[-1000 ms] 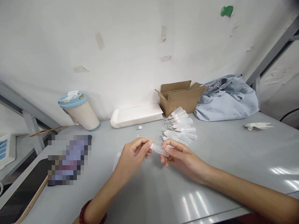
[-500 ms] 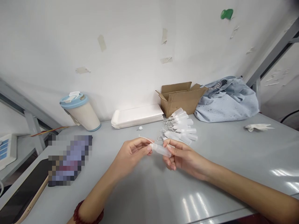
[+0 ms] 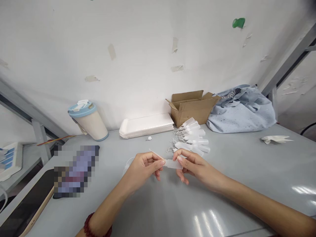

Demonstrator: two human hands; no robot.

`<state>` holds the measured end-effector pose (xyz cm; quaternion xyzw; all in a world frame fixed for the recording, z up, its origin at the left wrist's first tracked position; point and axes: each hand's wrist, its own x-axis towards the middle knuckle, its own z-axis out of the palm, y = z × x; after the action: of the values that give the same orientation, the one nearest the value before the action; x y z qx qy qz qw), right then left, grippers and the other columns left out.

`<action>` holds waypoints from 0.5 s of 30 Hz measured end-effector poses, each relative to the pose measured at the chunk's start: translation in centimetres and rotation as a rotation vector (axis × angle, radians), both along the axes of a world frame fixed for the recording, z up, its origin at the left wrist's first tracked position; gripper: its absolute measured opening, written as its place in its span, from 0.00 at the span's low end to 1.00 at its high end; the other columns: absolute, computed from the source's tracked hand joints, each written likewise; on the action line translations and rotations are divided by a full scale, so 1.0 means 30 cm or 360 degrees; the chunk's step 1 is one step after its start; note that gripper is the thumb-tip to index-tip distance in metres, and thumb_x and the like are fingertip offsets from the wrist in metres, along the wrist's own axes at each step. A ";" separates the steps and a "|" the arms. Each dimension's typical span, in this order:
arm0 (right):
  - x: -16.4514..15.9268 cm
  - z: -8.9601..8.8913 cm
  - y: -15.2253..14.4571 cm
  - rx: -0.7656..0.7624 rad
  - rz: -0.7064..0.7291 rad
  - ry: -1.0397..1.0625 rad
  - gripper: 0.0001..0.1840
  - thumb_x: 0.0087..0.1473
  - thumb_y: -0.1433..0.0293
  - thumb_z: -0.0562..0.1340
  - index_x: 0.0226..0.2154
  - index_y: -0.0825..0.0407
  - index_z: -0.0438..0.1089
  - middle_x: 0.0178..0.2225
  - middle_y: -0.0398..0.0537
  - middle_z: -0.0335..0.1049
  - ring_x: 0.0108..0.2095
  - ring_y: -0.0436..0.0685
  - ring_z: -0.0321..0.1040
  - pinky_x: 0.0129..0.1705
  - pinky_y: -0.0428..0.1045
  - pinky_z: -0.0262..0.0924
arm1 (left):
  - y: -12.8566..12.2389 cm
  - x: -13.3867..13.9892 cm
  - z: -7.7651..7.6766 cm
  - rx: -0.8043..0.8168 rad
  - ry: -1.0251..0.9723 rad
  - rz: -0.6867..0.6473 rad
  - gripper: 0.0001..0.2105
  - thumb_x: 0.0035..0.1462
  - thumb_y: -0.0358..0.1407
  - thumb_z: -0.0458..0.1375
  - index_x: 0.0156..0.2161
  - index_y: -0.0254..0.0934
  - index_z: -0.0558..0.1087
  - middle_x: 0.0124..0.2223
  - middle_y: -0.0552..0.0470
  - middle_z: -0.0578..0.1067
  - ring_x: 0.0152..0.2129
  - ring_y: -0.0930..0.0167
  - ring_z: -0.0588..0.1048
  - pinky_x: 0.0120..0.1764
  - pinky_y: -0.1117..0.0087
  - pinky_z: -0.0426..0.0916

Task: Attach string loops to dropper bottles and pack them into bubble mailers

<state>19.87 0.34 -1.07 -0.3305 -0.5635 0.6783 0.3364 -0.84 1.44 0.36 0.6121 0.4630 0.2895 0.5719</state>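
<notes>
Between my two hands lies a small translucent plastic squeeze bottle [image 3: 172, 164], roughly level above the table. My left hand [image 3: 144, 168] pinches its neck end with thumb and fingertips, and a thin white strip or tube [image 3: 156, 153] sticks out up and left there. The bottle's other end is pinched by my right hand [image 3: 194, 165], its lower fingers curled loosely. Just beyond the right hand, several similar bottles [image 3: 197, 141] lie fanned out with thin cords at their left ends. A pale object with a thin loop [image 3: 127, 165] shows partly behind my left hand.
A stack of white envelopes [image 3: 148, 123], an open cardboard box [image 3: 195, 110] and a blue fabric bag [image 3: 242, 113] line the wall. At left are a lidded tumbler [image 3: 91, 123], a phone [image 3: 29, 200] and a blurred-out item [image 3: 76, 172]. A crumpled tissue [image 3: 275, 139] lies right.
The view has shifted slightly, so everything sits a little lower. My hands still hold the bottle, now more level, and the left fingers cover more of its neck.
</notes>
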 end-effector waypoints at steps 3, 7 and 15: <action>-0.001 -0.006 0.002 -0.0082 -0.0019 0.0065 0.17 0.57 0.53 0.55 0.36 0.50 0.59 0.19 0.38 0.65 0.19 0.48 0.60 0.27 0.46 0.54 | 0.003 0.005 -0.009 0.0114 -0.0085 -0.0010 0.08 0.51 0.39 0.60 0.33 0.36 0.73 0.30 0.53 0.72 0.24 0.73 0.71 0.32 0.69 0.69; 0.003 -0.011 0.005 -0.0176 -0.0018 0.0149 0.15 0.59 0.55 0.54 0.36 0.50 0.59 0.20 0.39 0.66 0.18 0.47 0.59 0.26 0.46 0.53 | 0.001 0.007 -0.015 0.0154 -0.0216 0.0028 0.05 0.49 0.34 0.63 0.33 0.38 0.74 0.32 0.54 0.72 0.26 0.74 0.70 0.32 0.72 0.67; 0.014 0.008 0.006 -0.0103 0.0046 0.0119 0.15 0.59 0.55 0.54 0.35 0.51 0.60 0.19 0.38 0.63 0.19 0.47 0.59 0.27 0.46 0.53 | -0.006 -0.011 0.007 0.0124 -0.0038 -0.0085 0.06 0.51 0.39 0.62 0.31 0.38 0.77 0.27 0.55 0.72 0.24 0.75 0.67 0.30 0.74 0.64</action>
<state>20.29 0.53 -0.83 -0.3074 -0.5330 0.7129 0.3365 -1.17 1.27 0.57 0.6427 0.4281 0.2991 0.5605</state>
